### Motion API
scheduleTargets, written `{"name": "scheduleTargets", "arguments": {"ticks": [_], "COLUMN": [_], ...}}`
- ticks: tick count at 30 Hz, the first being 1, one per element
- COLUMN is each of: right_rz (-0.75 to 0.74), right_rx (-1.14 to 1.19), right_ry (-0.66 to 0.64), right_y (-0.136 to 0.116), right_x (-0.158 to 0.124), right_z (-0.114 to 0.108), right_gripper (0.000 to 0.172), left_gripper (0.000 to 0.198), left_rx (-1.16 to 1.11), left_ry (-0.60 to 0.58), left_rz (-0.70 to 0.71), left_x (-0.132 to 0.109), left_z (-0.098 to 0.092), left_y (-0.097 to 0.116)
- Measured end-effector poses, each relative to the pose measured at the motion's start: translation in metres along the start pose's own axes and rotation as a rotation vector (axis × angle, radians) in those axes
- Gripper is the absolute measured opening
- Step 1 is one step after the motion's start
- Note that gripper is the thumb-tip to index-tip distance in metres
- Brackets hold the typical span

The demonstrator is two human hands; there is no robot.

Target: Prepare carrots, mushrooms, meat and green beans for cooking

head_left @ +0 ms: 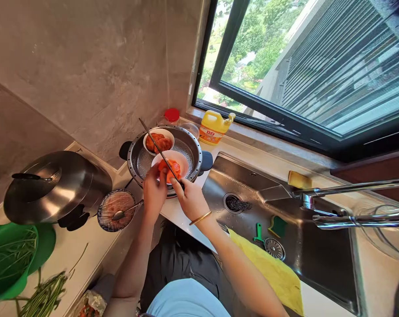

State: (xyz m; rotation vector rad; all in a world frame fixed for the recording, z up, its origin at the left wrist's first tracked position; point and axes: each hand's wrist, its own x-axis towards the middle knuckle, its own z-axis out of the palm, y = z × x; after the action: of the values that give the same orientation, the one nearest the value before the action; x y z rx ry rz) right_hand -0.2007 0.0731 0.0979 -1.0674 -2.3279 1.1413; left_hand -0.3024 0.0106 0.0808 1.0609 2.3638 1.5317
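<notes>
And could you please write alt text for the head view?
A person's right hand holds a knife while the left hand holds orange food over a bowl in a metal pot. A second bowl sits beyond it, with a sink to the right.

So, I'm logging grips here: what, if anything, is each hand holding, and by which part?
Right hand: the knife, by its handle. Left hand: orange-red food, by its left side.

A kitchen: a steel sink (321, 264) with a tap (351, 187) beside a window (272, 57), a sponge (300, 179) and soap bottle (211, 127) near; on the worktop (70, 240) stand a cooker (70, 180), a pot (142, 162) holding bowls (184, 162) of food (165, 144), and a green basin (3, 275) of stems (24, 248).
</notes>
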Motion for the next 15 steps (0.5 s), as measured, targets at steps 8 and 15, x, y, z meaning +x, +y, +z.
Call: {"name": "scheduleTargets", "arguments": {"ticks": [8,15], "right_rz": [0.023,-0.038], "right_rx": [0.05,0.05], "right_ry": [0.033,0.013], "right_y": [0.012,0.001], "right_x": [0.009,-0.003], "right_z": [-0.007,-0.011], "right_gripper": [0.051,0.051], "left_gripper": [0.04,0.041], "left_rx": [-0.098,-0.52], "left_ry": [0.01,-0.015], "left_rz": [-0.07,-0.189], "left_x": [0.002,0.01], "left_z": [-0.005,-0.004], "left_y": [-0.005,-0.024]}}
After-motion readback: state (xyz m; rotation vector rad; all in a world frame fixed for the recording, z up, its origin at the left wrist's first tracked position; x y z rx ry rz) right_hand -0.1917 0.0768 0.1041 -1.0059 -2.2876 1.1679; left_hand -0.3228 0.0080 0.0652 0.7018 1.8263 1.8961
